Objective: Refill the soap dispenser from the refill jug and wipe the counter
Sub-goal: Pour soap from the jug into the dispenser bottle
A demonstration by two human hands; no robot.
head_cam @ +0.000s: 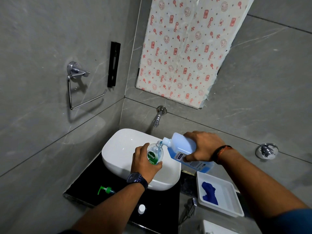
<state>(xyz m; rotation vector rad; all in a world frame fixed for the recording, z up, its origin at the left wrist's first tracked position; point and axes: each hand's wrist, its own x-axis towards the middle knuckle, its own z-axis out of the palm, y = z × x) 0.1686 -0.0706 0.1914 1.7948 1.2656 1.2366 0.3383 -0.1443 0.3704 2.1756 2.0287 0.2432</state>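
My left hand (144,163) grips a clear Dettol soap dispenser bottle (155,154) over the white basin (118,149), its neck open at the top. My right hand (203,146) holds the blue refill jug (180,146) tipped on its side, spout touching the bottle's neck, and blue liquid runs into the bottle. The green pump head (106,190) lies on the black counter (87,188) to the left. A white cap (141,209) rests on the counter near its front edge. A blue cloth (209,193) lies in a white tray (233,208) at the right.
A wall tap (157,118) juts out above the basin. A chrome towel ring (79,88) hangs on the left wall, and a chrome valve knob (266,151) sits on the right wall. A hand sprayer (190,206) hangs below the counter's right edge.
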